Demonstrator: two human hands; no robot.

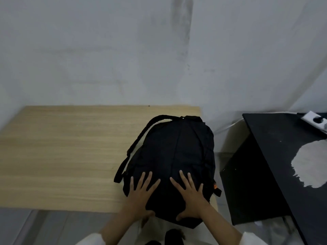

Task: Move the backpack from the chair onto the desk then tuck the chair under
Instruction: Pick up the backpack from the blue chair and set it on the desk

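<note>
We are pressing both hands flat on the black backpack [174,160], which is lying on the right end of the light wooden desk [62,156]. Our left hand [140,193] is resting on the pack's near-left part, fingers spread wide and pointing away from us, with the thumb hooking under the near edge. Our right hand [190,197] is mirroring it on the near-right part, fingers likewise splayed, thumb curling around the lower edge. The two hands are sitting a little apart from each other, with a strip of dark fabric showing between them; neither is closing into a fist, both are lying open against the cloth.

The backpack's near end is hanging slightly past the desk's front edge, toward us, while its far end is reaching close to the grey wall [123,50]. A shoulder strap [141,138] is looping out to the left over the wood. Just right of the desk, a black table [276,156] is standing with a pale worn patch [309,165] on its top. White sleeves [92,239] are showing at our forearms.
</note>
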